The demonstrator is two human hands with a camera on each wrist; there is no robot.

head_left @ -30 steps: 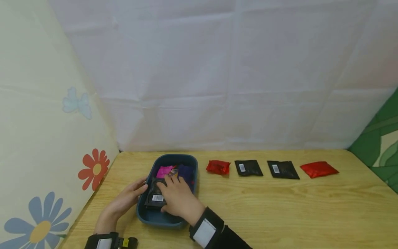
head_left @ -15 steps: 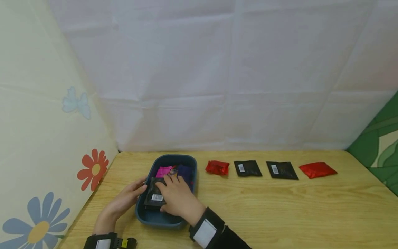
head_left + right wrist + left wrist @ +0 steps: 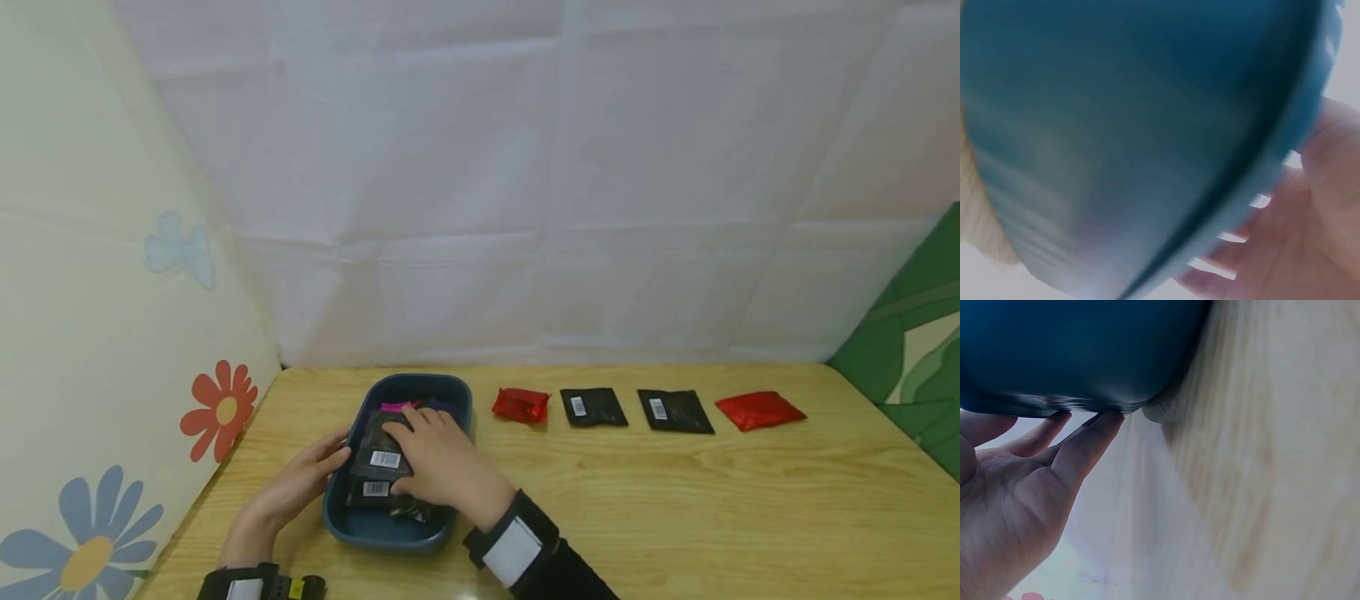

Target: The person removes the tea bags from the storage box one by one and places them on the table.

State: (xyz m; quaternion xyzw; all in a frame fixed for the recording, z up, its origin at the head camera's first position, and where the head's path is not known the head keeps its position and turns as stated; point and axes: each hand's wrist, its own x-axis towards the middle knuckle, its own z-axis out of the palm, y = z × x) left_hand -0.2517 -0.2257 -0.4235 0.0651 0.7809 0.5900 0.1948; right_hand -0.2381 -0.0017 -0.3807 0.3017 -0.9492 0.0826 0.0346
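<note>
A dark blue plastic bin (image 3: pixel 390 533) stands on the table, filled with small foil packets. My left hand (image 3: pixel 300 483) rests on its left side, and in the left wrist view straight fingertips (image 3: pixel 1107 422) touch the bin's outer wall. Reaching in from the right, my right hand (image 3: pixel 450 467) holds a black packet (image 3: pixel 378 446) with a white barcode label, thumb near its lower edge. Its grip is partly hidden. Under it lies another black packet (image 3: pixel 367 493). A shiny dark-gold wrapper (image 3: pixel 412 507) shows below the hand; a pink packet (image 3: pixel 396 407) shows at the back.
On the table right of the bin, a row holds a crumpled red packet (image 3: pixel 521 405), a black packet (image 3: pixel 593 407), a second black one (image 3: pixel 675 411) and a flat red packet (image 3: pixel 761 410). A white sheet (image 3: pixel 600 208) hangs behind the table (image 3: pixel 637 517).
My right hand and the barcoded black packet have shifted slightly up and right, uncovering another black packet and the gold wrapper. The pink packet is more covered. My left hand stays at the bin.
</note>
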